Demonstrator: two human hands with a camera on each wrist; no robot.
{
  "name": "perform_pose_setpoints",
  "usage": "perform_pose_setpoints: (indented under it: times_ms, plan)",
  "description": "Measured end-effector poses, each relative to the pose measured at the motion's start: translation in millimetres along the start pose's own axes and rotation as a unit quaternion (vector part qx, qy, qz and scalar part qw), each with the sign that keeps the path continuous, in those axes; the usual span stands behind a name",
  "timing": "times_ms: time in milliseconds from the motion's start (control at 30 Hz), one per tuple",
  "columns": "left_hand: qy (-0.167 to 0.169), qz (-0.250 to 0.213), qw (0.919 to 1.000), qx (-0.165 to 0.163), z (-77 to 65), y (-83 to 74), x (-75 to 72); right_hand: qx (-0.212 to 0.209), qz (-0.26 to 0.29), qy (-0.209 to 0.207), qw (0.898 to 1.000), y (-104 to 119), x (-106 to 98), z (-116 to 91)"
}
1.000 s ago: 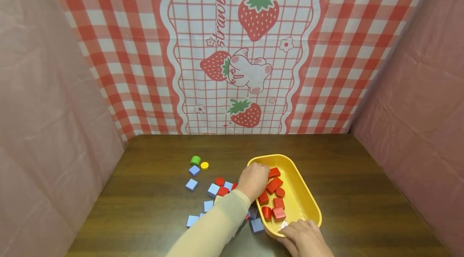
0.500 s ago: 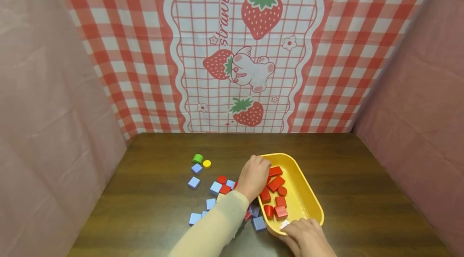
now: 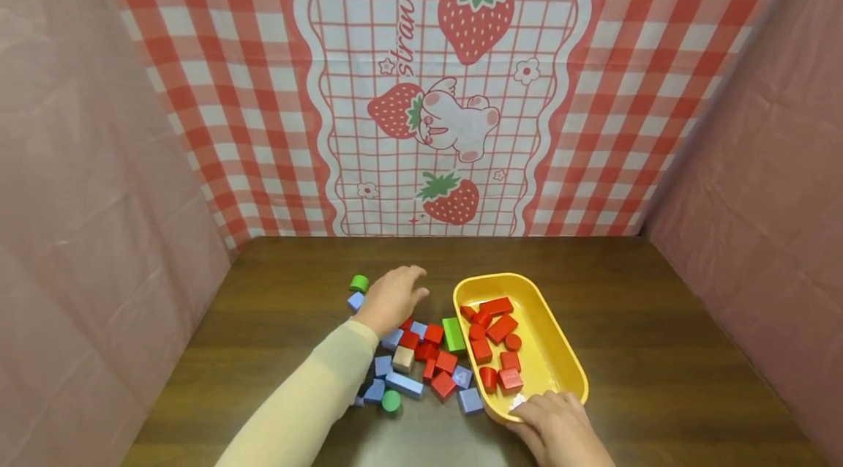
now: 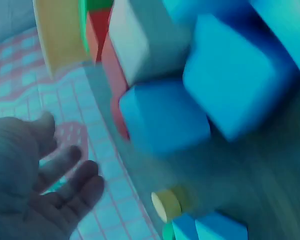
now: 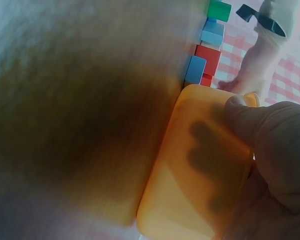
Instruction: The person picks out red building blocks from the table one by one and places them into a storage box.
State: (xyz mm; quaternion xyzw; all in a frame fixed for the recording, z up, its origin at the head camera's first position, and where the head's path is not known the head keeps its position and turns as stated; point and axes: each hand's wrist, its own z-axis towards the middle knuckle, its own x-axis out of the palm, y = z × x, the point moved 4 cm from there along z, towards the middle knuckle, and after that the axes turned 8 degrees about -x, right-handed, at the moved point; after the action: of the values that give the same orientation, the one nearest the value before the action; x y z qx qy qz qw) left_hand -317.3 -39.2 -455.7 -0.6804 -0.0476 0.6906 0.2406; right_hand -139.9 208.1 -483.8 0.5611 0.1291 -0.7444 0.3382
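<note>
My left hand [image 3: 391, 300] hovers over the far part of a heap of wooden blocks, its fingers loosely spread and nothing in them; the left wrist view shows the same bare hand [image 4: 50, 175]. My right hand [image 3: 558, 423] grips the near rim of a yellow tray [image 3: 560, 350], thumb against the outer wall in the right wrist view. Inside the tray, several red blocks [image 3: 503, 329] lie toward the left side. Beside it on the table are more red blocks [image 3: 444, 386], blue blocks [image 3: 405, 384], a pale wooden cube [image 3: 403, 359] and a green block [image 3: 453, 335].
A brown wooden table [image 3: 658, 350] carries everything. A green cylinder [image 3: 358, 283] and a blue block [image 3: 356, 301] lie at the far left, and a green round piece [image 3: 391, 401] at the near side of the heap. A checked strawberry cloth [image 3: 461, 108] hangs behind.
My left hand has moved left from the tray's left rim to above the blocks, uncovering red pieces in the tray and the green block beside it. My right hand stays on the rim.
</note>
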Motion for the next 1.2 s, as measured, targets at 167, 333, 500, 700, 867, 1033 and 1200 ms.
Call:
perform_pose_setpoints:
  times_ms: [167,333,500,700,867,1033,1200]
  plan:
    - [0.064,0.0,0.9978,0.018,-10.8,18.4,-3.0,-0.007,-0.003,-0.013,1.0,1,0,1]
    - [0.122,-0.012,0.9915,0.044,-18.2,20.1,2.1,-0.011,-0.005,-0.019,1.0,0,1,0]
    - [0.118,-0.018,0.9926,0.026,-16.0,24.3,2.9,-0.029,-0.016,-0.048,0.998,0,1,-1]
    - [0.085,0.006,0.9962,0.014,-11.5,33.7,6.9,-0.028,-0.012,-0.047,0.998,-1,0,-1]
    - [0.069,0.022,0.9973,0.004,-11.9,37.5,7.3,-0.027,-0.011,-0.04,0.999,0,0,0]
    - [0.016,0.019,0.9996,0.011,-13.0,23.8,-4.2,-0.032,-0.014,-0.04,0.999,0,0,0]
    - [-0.053,-0.001,0.9962,0.069,-18.4,-23.2,-25.4,-0.027,-0.012,-0.038,0.999,0,0,-1]
